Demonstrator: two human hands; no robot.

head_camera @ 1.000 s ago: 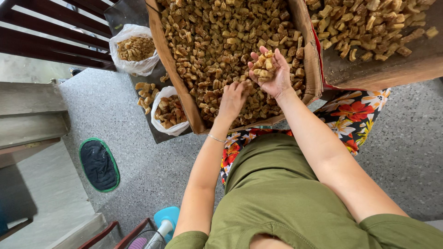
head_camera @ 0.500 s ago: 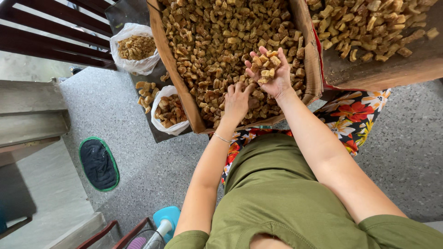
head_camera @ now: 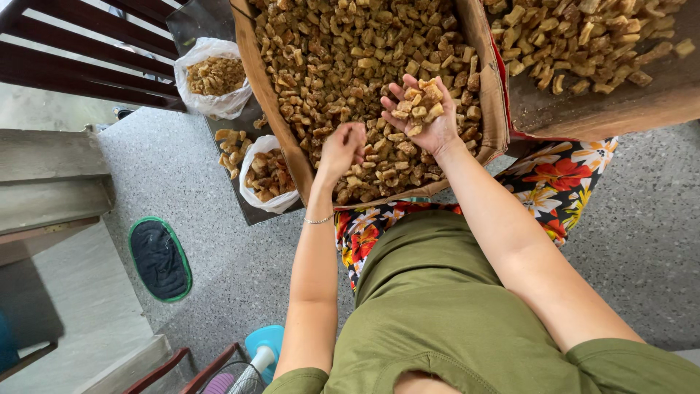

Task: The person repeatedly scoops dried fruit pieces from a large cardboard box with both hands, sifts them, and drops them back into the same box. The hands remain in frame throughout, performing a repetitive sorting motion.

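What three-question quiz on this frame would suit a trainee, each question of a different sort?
1. True or false: the right hand is cupped palm up with a heap of brown fried pieces in it.
2. Where is the left hand? A) inside a plastic bag B) over the pieces in the big cardboard tray C) on the dark mat
3. Fill in: two white plastic bags of similar pieces sit to the ____ of that tray in the picture.

Key: 1 true; 2 B; 3 left
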